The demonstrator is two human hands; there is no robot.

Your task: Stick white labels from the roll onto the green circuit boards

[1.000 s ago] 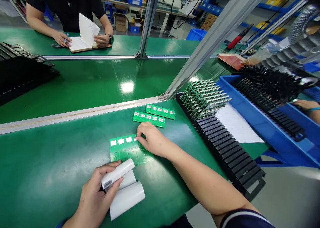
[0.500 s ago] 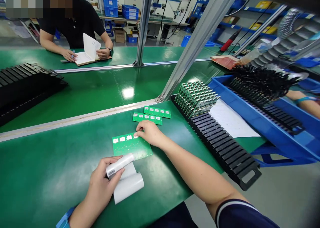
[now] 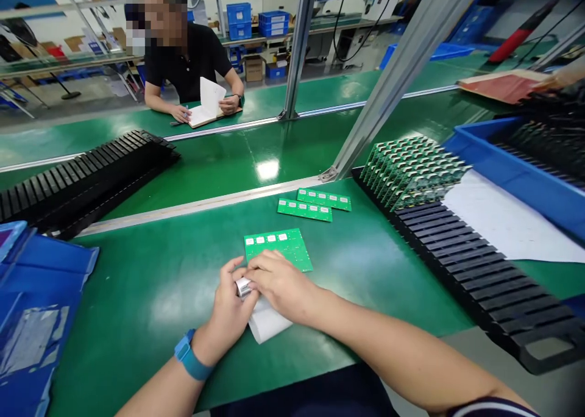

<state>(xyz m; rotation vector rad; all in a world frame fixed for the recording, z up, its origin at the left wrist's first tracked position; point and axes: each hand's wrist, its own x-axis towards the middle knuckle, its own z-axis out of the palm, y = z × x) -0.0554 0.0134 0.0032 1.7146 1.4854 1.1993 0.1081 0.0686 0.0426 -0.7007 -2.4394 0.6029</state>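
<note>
My left hand (image 3: 232,304) is closed around a small white roll of labels (image 3: 244,288), and only the roll's end shows between the fingers. My right hand (image 3: 286,286) has its fingers pressed together on the same roll, covering most of it; whether a single label is between the fingertips is hidden. The roll's loose white backing strip (image 3: 269,324) curls down below both hands. Just beyond them a green circuit board (image 3: 295,249) lies flat on the table, with a row of white labels along its far edge. My right hand overlaps its near edge from this view.
Two narrow labelled green boards (image 3: 304,210) lie farther back. To the right, a black slotted rack (image 3: 475,264) holds upright boards (image 3: 414,170), beside white paper (image 3: 507,222) and a blue bin (image 3: 543,167). Another blue bin (image 3: 41,307) stands left. A person (image 3: 192,63) sits opposite with a notebook.
My right hand has moved from the board's label row back to the roll in my left hand. The fourth label is now uncovered. The view has turned left.
</note>
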